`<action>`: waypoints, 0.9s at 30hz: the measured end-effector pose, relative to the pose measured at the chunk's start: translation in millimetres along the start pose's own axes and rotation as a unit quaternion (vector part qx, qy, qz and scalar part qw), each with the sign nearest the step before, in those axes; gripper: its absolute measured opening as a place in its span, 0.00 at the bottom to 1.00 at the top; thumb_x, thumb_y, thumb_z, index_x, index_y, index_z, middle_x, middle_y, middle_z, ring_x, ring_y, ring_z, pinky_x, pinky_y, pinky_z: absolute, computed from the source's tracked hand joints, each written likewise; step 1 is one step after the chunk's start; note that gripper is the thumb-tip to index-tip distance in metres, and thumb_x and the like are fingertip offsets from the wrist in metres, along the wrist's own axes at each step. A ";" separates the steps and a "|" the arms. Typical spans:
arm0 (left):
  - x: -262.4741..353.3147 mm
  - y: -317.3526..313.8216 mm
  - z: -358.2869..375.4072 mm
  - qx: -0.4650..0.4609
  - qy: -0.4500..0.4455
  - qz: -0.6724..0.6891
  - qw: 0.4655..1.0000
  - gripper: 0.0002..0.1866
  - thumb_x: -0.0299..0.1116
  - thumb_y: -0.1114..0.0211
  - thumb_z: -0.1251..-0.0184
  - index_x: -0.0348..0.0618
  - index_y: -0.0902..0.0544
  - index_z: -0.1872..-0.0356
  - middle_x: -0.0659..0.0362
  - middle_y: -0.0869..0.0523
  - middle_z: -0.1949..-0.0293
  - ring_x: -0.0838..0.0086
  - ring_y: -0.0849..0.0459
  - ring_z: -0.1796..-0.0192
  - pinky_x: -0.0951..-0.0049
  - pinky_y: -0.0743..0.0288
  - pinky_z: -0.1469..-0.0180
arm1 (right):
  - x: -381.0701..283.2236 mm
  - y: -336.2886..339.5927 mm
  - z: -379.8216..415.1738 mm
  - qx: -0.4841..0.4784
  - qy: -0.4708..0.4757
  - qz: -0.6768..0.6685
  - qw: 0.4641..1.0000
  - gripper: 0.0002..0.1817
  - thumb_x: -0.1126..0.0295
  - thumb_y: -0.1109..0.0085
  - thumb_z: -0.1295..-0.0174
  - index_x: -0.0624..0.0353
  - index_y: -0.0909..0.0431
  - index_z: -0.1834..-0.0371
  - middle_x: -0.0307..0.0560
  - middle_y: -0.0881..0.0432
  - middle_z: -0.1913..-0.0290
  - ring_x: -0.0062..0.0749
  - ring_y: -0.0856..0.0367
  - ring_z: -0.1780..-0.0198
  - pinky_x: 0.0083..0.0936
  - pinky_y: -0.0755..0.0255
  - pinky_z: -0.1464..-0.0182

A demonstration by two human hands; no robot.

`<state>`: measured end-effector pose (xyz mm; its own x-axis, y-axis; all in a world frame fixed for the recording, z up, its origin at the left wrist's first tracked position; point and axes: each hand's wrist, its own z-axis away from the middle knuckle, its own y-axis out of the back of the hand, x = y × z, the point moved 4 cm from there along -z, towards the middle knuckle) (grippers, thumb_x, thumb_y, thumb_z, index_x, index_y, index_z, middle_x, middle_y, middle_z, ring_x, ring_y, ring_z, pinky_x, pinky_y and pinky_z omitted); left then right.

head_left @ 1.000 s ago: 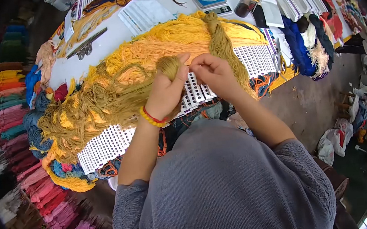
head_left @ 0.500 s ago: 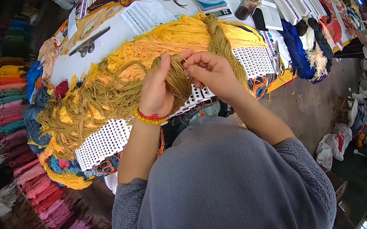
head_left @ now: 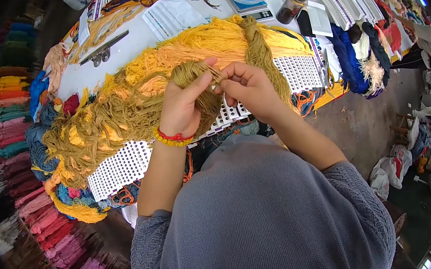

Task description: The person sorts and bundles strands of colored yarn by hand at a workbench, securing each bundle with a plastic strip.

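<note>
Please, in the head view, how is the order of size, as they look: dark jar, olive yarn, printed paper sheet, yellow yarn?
1. Olive yarn and yellow yarn: both largest, but they overlap; unsure which leads
2. Printed paper sheet
3. Dark jar

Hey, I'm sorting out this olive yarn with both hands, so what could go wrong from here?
Your right hand pinches a few strands off the olive yarn in your left hand; pulling hard might knot or snap them.

The loose olive lengths lie over the yellow yarn, so the two could tangle.

Your beaded bracelet sits close to the yarn, and a loop might snag on it.
</note>
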<state>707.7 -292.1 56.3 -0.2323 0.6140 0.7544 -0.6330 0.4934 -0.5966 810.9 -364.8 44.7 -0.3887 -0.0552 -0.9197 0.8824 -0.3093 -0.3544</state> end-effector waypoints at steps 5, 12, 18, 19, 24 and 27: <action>4.4 -4.7 4.8 0.000 -0.027 -0.028 0.999 0.19 0.24 0.41 0.43 0.33 0.30 0.48 0.60 0.21 0.67 0.78 0.23 0.67 0.79 0.28 0.63 | 2.1 -0.8 -0.5 -0.015 -0.014 -0.007 1.000 0.03 0.74 0.51 0.42 0.61 0.29 0.68 0.39 0.24 0.74 0.14 0.31 0.80 0.11 0.37 0.77; 4.2 -3.5 6.8 -0.017 -0.062 -0.061 0.996 0.21 0.24 0.39 0.45 0.33 0.30 0.48 0.60 0.20 0.64 0.77 0.22 0.63 0.76 0.29 0.57 | 2.5 -0.9 -1.6 -0.002 -0.009 -0.027 1.000 0.03 0.75 0.48 0.46 0.61 0.30 0.70 0.39 0.25 0.77 0.14 0.32 0.81 0.12 0.36 0.79; 2.3 -3.0 8.3 -0.019 -0.051 -0.054 0.997 0.20 0.24 0.41 0.44 0.33 0.30 0.48 0.60 0.19 0.64 0.78 0.22 0.63 0.76 0.29 0.57 | 2.4 -1.2 0.3 0.008 0.013 -0.014 1.000 0.03 0.76 0.49 0.46 0.61 0.31 0.70 0.38 0.26 0.77 0.13 0.32 0.81 0.12 0.36 0.79; 2.9 -3.8 8.7 -0.013 -0.048 -0.045 0.998 0.19 0.24 0.42 0.43 0.32 0.30 0.49 0.58 0.20 0.65 0.77 0.22 0.65 0.76 0.28 0.60 | 2.9 -1.3 0.7 0.010 0.010 -0.010 1.000 0.03 0.76 0.49 0.46 0.61 0.31 0.70 0.38 0.26 0.77 0.13 0.32 0.81 0.12 0.36 0.79; 0.9 -2.7 9.6 -0.002 -0.032 -0.017 0.999 0.16 0.23 0.44 0.42 0.32 0.28 0.51 0.56 0.20 0.65 0.75 0.21 0.66 0.76 0.27 0.62 | 5.1 -1.1 2.1 0.016 0.009 -0.008 1.000 0.03 0.75 0.49 0.45 0.61 0.31 0.69 0.37 0.26 0.78 0.13 0.33 0.82 0.11 0.37 0.80; 0.2 -0.7 9.6 0.008 -0.034 -0.008 0.999 0.15 0.23 0.44 0.42 0.32 0.27 0.52 0.56 0.19 0.64 0.75 0.21 0.64 0.75 0.27 0.60 | 3.3 -1.1 2.8 0.027 0.046 0.026 0.998 0.03 0.74 0.49 0.44 0.61 0.31 0.69 0.37 0.27 0.78 0.13 0.33 0.82 0.11 0.37 0.80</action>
<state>700.9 -298.2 59.5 -0.2716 0.5616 0.7816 -0.6487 0.4931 -0.5797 808.0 -367.3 42.6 -0.3153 0.0136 -0.9489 0.8844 -0.3583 -0.2990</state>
